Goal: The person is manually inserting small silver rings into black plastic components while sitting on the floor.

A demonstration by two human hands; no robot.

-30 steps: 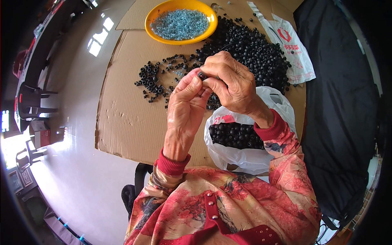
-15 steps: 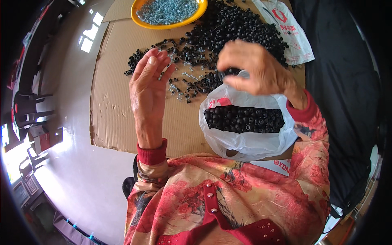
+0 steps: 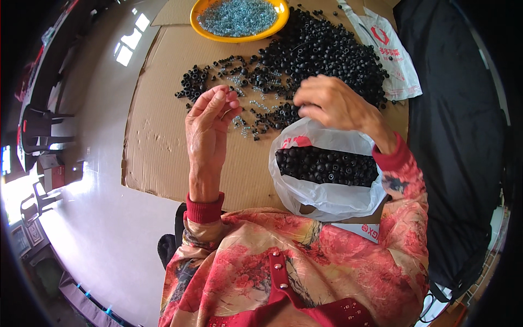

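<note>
My left hand [image 3: 208,122] is raised over the cardboard, its thumb pressed to its fingertips in a pinch. Whatever lies in that pinch is too small to name. Over the near part of a heap of black beads [image 3: 332,46] is my right hand [image 3: 335,103], its fingers curled toward the thumb and slightly blurred; I cannot make out anything between them. Just below it stands an open white plastic bag [image 3: 305,193], with more black beads [image 3: 327,165] inside. Small clear beads [image 3: 260,105] lie scattered among black ones between my hands.
A yellow bowl [image 3: 238,38] of pale blue-grey beads sits at the far edge. A flattened white plastic bag [image 3: 400,73] lies at the far right. Cardboard [image 3: 158,136] covers the work surface, with black cloth [image 3: 452,141] to its right. Dark chairs [image 3: 43,131] stand off left.
The fingertips of my left hand have drawn together. My right hand has come down toward the bag, and its fingers have curled closer. The whole view has shifted slightly.
</note>
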